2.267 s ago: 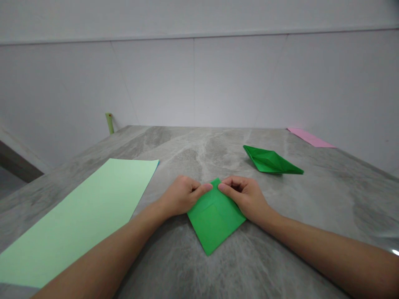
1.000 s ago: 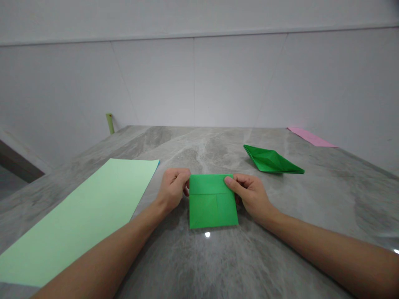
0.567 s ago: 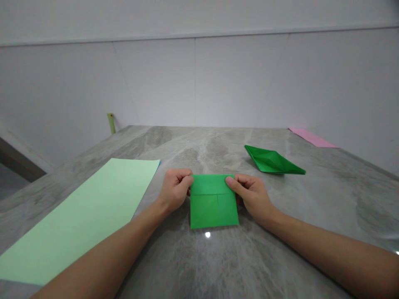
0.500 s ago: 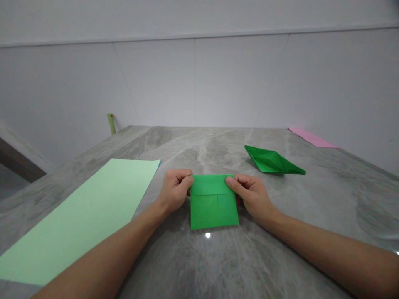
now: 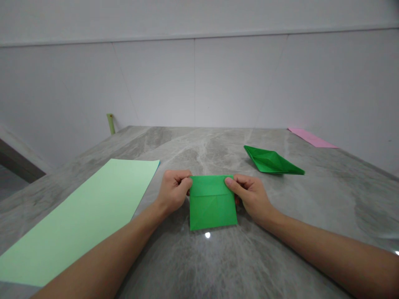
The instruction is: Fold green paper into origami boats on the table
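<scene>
Between my hands is a folded piece of bright green paper (image 5: 213,207), roughly square, with a band folded across its top and creases below. My left hand (image 5: 175,189) pinches its upper left corner, the thumb on the near face. At the upper right corner my right hand (image 5: 251,193) grips it, thumb in front and fingers curled behind. Something small and reddish shows by the right fingers, too little to name. Beyond my right hand lies a folded green paper boat (image 5: 272,161), pointed at both ends.
Pale green paper sheets (image 5: 90,216) lie at the left of the grey marbled table (image 5: 199,145), a blue edge showing beneath. A pink sheet (image 5: 311,138) rests at the far right by the white wall (image 5: 199,83). A yellow-green strip (image 5: 111,123) stands past the far left edge.
Almost nothing differs. Both hands keep their hold on the green paper, which has shifted very slightly to the left in the picture.
</scene>
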A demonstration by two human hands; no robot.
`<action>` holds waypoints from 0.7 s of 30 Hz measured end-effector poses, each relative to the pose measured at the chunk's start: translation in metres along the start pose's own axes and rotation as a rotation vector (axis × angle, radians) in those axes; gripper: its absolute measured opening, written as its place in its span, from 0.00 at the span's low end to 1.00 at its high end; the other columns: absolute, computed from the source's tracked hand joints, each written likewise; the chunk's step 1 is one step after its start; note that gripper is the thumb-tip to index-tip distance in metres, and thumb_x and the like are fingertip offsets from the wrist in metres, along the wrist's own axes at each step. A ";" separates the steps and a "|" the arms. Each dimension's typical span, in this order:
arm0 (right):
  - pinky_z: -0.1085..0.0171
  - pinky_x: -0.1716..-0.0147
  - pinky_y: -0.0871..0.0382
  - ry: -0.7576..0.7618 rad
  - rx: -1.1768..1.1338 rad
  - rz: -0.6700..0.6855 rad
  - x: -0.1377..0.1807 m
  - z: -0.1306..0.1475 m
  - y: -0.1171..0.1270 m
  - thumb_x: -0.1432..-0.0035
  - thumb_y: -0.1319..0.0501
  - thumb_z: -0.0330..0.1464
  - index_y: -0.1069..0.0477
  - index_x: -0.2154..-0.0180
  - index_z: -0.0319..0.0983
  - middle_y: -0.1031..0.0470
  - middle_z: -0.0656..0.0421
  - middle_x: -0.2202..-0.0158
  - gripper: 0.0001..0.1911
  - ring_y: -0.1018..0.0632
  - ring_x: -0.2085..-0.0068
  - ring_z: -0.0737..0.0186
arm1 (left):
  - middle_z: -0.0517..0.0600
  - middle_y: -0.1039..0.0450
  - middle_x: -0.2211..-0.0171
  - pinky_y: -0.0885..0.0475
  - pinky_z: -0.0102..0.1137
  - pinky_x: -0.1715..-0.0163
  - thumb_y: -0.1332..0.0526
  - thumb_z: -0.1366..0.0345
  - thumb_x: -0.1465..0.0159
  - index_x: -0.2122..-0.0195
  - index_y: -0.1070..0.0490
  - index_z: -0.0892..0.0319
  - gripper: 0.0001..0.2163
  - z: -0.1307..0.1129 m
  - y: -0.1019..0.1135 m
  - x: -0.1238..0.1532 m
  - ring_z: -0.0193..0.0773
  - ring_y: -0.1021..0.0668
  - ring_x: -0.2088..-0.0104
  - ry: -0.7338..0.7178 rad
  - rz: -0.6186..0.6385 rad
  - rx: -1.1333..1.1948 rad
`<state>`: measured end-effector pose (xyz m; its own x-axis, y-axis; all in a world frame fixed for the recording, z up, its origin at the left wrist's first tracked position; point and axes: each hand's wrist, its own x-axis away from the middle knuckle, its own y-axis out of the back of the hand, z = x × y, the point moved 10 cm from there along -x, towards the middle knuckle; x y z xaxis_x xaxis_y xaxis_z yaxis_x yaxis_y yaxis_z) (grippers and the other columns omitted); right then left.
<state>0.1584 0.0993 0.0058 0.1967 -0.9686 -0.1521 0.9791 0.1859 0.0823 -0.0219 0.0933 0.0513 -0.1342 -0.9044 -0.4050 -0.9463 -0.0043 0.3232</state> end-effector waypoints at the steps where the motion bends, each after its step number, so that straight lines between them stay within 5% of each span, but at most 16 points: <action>1: 0.69 0.86 0.50 0.001 0.002 0.001 0.000 0.000 0.000 0.47 0.36 0.51 0.40 0.83 0.40 0.42 0.66 0.87 0.26 0.41 0.85 0.72 | 0.41 0.50 0.89 0.49 0.25 0.83 0.49 0.65 0.48 0.89 0.47 0.57 0.13 -0.001 0.000 0.000 0.27 0.45 0.85 -0.008 0.001 -0.005; 21: 0.69 0.83 0.47 0.035 0.006 0.019 -0.002 -0.002 0.001 0.45 0.37 0.47 0.36 0.83 0.38 0.38 0.64 0.86 0.25 0.37 0.83 0.72 | 0.42 0.51 0.82 0.48 0.27 0.80 0.47 0.61 0.35 0.82 0.46 0.58 0.17 -0.009 0.005 0.000 0.29 0.43 0.80 -0.083 -0.121 -0.123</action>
<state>0.1592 0.1017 0.0047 0.2167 -0.9587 -0.1844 0.9749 0.2027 0.0915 -0.0241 0.0891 0.0609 -0.0500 -0.8561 -0.5144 -0.9146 -0.1677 0.3680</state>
